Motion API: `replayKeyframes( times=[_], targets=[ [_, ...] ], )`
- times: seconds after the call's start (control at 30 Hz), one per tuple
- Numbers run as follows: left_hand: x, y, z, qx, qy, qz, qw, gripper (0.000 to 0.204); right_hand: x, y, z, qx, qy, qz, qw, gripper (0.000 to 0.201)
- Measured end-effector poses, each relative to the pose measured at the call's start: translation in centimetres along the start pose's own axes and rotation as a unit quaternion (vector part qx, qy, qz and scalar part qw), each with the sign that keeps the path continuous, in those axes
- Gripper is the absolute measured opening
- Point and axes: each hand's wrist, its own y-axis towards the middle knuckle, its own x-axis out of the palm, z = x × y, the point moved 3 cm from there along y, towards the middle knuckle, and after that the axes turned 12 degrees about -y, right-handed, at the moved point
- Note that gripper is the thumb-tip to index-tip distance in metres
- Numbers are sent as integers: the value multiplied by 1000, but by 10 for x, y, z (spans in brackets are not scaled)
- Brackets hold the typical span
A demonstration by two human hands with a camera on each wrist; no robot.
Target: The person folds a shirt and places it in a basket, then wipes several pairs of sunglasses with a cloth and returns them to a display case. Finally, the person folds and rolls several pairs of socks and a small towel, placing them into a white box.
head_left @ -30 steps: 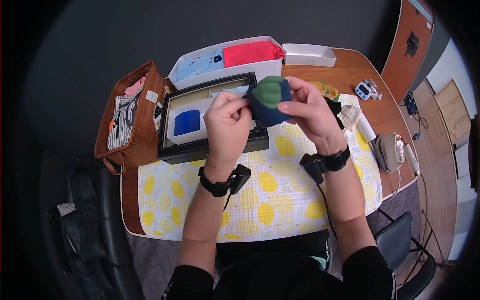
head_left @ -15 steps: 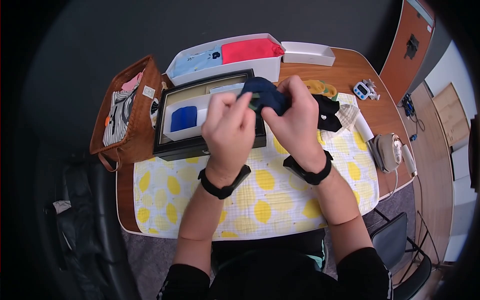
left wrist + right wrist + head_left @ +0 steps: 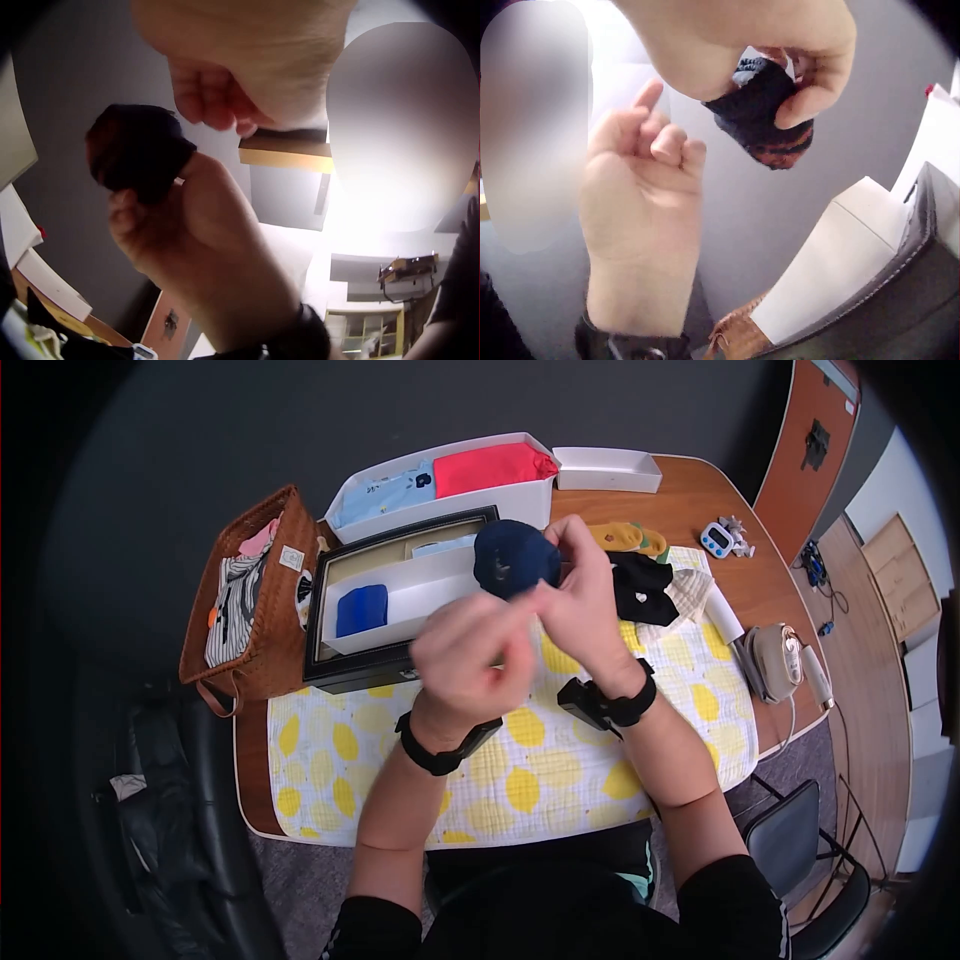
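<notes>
My right hand (image 3: 585,590) holds a bundled dark navy sock (image 3: 515,558) up over the black-rimmed box. In the right wrist view the sock (image 3: 761,112) shows an orange-brown patterned end and a ribbed edge, pinched between thumb and fingers. My left hand (image 3: 470,655), blurred by motion, is just below and to the left of the sock. Seen from the right wrist, the left hand (image 3: 645,180) has its index finger raised and the others loosely bent, with nothing in them. Below lies a white tray (image 3: 430,595) with a folded blue cloth item (image 3: 361,610) at its left end.
The tray sits on the black display box (image 3: 340,678). A brown basket (image 3: 275,630) of clothes stands left. Behind is a white box (image 3: 450,520) with folded clothes. Black socks (image 3: 640,585), yellow socks (image 3: 620,537), a timer (image 3: 717,540) and a handheld steamer (image 3: 775,660) are right.
The sock has turned from its green-patched side to a plain navy rounded side. My left hand has come away from it, moving down toward me; the right hand keeps its grip.
</notes>
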Motion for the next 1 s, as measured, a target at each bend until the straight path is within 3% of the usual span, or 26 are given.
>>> replayKeyframes(
  times=[0.03,0.07,0.1,0.13,0.17,0.2,0.23,0.3,0.33,0.37,0.4,0.47,0.6,0.8,0.9,1.0],
  targets=[
    [-5,-3,-4,-17,-15,64,998,32,1,3,1,51,142,-43,988,30],
    [-8,-3,-12,-78,40,113,990,27,-2,4,-3,57,188,-80,977,28],
    [-8,-1,-15,-77,40,113,990,27,-5,4,-8,55,188,-80,977,28],
    [-11,1,-23,-199,-56,164,965,26,-7,4,-11,62,204,-110,971,28],
    [-11,1,-32,-317,-151,210,913,29,-6,4,-13,69,220,-141,963,29],
    [-9,-4,-45,-324,-198,144,914,46,-4,3,-12,69,220,-142,963,29],
    [-11,-5,-43,-325,-197,145,914,46,-1,2,-11,60,221,-165,959,30],
    [-4,-11,-43,-427,-379,88,816,51,6,1,-6,51,221,-187,956,32],
    [-3,-13,-48,-396,-314,108,856,50,7,1,-5,-2,178,-149,973,33],
    [-2,-15,-52,-396,-314,108,856,50,7,1,-7,-56,133,-110,983,33],
    [-1,-16,-54,-387,-284,92,872,49,7,-1,-8,-56,133,-110,983,33],
    [1,-16,-53,-378,-254,75,887,49,1,-4,-17,-108,-55,-20,992,31],
    [7,-19,-53,-363,-286,92,882,51,2,-7,-16,-152,-64,-3,986,26],
    [19,-23,-49,-342,-373,119,854,44,0,-4,-9,-86,94,-3,992,31],
    [12,-22,-51,-352,-375,119,850,49,-2,0,-8,-111,63,3,992,31],
    [5,-17,-49,-370,-416,65,828,52,-17,4,-18,-151,-86,11,985,24]
  ],
)
